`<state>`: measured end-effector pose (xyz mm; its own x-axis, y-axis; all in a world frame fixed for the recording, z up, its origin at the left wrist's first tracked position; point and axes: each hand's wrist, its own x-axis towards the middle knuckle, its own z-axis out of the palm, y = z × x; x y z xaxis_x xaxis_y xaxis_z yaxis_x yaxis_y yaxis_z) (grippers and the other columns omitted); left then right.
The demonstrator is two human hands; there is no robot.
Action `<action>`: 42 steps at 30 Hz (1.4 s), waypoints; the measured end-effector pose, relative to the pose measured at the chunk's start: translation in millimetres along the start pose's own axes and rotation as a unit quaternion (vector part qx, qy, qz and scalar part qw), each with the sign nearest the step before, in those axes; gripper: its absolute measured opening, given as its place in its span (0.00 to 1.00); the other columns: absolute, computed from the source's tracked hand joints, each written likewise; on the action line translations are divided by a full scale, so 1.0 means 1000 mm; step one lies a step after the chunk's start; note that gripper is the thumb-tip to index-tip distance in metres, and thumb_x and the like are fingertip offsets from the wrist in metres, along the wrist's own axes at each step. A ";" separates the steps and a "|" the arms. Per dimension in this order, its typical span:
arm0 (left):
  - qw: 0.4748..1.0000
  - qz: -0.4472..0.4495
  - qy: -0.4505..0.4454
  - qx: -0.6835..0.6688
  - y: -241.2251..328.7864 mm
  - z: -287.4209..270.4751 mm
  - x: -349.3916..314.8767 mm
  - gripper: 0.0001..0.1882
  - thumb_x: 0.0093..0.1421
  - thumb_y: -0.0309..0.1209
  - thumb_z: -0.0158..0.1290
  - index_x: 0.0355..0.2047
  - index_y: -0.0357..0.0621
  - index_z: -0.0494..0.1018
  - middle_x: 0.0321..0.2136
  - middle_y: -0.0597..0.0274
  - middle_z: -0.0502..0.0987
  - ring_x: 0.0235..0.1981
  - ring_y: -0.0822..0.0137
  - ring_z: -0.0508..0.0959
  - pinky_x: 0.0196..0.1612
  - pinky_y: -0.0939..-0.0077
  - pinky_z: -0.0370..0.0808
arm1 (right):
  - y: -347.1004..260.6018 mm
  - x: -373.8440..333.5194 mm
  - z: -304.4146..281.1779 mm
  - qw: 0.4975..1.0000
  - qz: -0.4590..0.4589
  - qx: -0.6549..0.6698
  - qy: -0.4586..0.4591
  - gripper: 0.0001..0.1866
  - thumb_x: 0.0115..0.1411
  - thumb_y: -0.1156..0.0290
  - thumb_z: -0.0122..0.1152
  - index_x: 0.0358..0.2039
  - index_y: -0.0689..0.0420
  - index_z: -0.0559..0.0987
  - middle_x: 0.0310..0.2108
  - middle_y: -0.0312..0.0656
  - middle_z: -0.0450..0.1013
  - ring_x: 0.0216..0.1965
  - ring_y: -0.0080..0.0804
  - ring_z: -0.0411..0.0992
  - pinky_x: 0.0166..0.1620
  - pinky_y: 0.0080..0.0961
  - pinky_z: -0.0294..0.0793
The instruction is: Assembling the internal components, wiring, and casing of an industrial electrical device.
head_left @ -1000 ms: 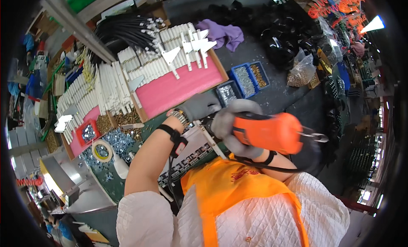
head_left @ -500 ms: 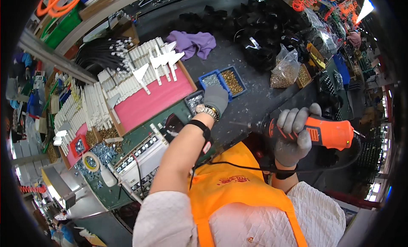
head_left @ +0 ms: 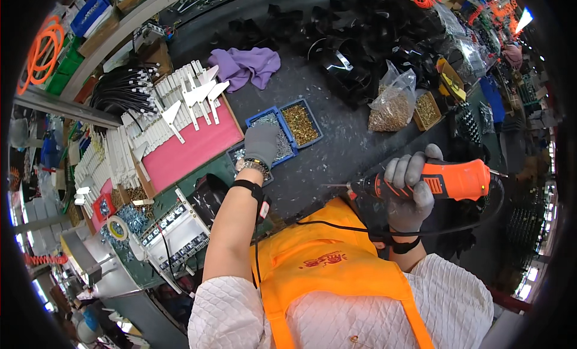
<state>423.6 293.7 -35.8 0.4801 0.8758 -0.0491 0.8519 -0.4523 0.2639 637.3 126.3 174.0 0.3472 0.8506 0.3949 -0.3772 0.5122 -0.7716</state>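
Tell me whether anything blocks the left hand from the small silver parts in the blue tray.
Nothing visible does: the left hand is over the blue tray, its gloved fingers above the small silver parts. Their ends are hidden, so contact is unclear.

The gloved left hand point(head_left: 261, 142) and gloved right hand point(head_left: 410, 189) are both showing plain grey, while the electric screwdriver point(head_left: 454, 179) is displaying bright orange with black trim. The apron point(head_left: 342, 277) is glowing orange behind a dark red emblem point(head_left: 323, 260), and the white shirt point(head_left: 348, 316) is bearing a quilted diamond pattern. Blue parts bins point(head_left: 316, 117) are framing gold screws point(head_left: 299, 123) and silver screws point(head_left: 282, 146); a cloth point(head_left: 246, 66) is showing purple, and a pink liner point(head_left: 193, 149) is setting off white bars point(head_left: 174, 91)
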 end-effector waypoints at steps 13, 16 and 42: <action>0.588 -0.252 -0.036 -0.768 0.100 -0.081 -0.145 0.08 0.61 0.28 0.58 0.38 0.38 0.77 0.27 0.67 0.79 0.26 0.80 0.74 0.30 0.86 0.70 | 0.024 0.040 0.001 0.982 0.038 0.156 -0.103 0.31 0.55 0.69 0.62 0.59 0.57 0.64 0.24 0.31 0.68 0.18 0.22 0.65 0.26 0.24 0.68; 0.589 -0.268 0.001 -0.763 0.110 -0.077 -0.162 0.09 0.60 0.29 0.58 0.39 0.37 0.77 0.27 0.67 0.78 0.26 0.80 0.73 0.31 0.85 0.70 | 0.031 0.036 0.003 0.969 0.089 0.183 -0.138 0.30 0.55 0.68 0.63 0.58 0.56 0.64 0.23 0.31 0.68 0.18 0.22 0.65 0.26 0.25 0.68; 0.731 -0.294 -0.007 -0.616 0.128 -0.080 -0.166 0.15 0.52 0.26 0.65 0.41 0.37 0.78 0.30 0.64 0.80 0.29 0.75 0.77 0.34 0.80 0.74 | 0.039 0.037 -0.012 0.966 0.229 0.122 0.003 0.27 0.55 0.69 0.57 0.56 0.57 0.66 0.26 0.33 0.67 0.20 0.22 0.62 0.29 0.28 0.66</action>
<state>436.5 104.1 83.1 0.1167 0.8517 -0.5108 0.0816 0.5043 0.8596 645.6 176.5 153.2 0.1011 0.9942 0.0356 -0.6833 0.0954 -0.7239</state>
